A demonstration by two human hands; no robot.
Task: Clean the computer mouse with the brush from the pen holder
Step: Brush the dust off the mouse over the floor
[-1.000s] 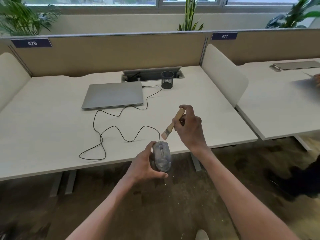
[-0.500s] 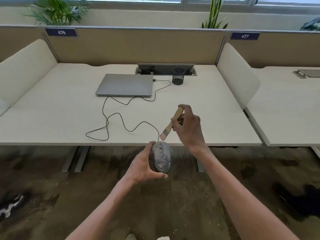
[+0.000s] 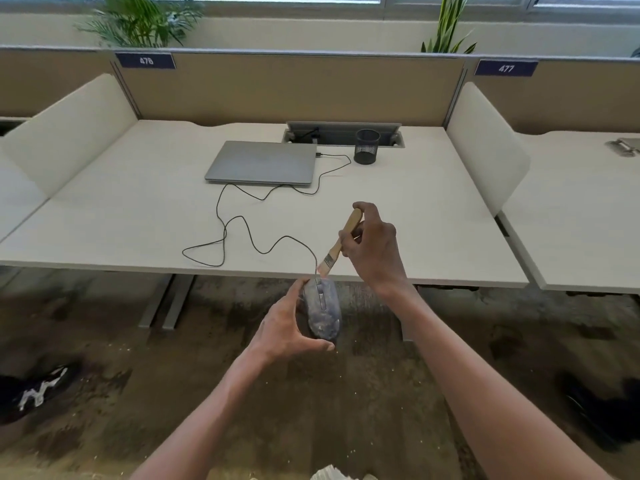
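Observation:
A dark computer mouse (image 3: pixel 323 311), dusted with pale specks, is held off the desk's front edge over the floor. My left hand (image 3: pixel 289 323) grips it from the left side, thumb under its near end. Its black cable (image 3: pixel 242 233) runs back across the desk to the laptop. My right hand (image 3: pixel 372 249) holds a small wooden-handled brush (image 3: pixel 341 242), tilted with the bristles down and just above the mouse's far end. The black mesh pen holder (image 3: pixel 366 146) stands at the back of the desk.
A shut grey laptop (image 3: pixel 261 162) lies on the white desk (image 3: pixel 138 216) in front of a cable tray (image 3: pixel 343 133). White side dividers (image 3: pixel 485 147) flank the desk. Pale crumbs lie on the brown carpet (image 3: pixel 363 393) below. A dark shoe (image 3: pixel 34 393) shows at left.
The view has swung left and pulled back, so the desk sits farther away in frame. Both hands keep the same grips, brush tip still just above the mouse's far end.

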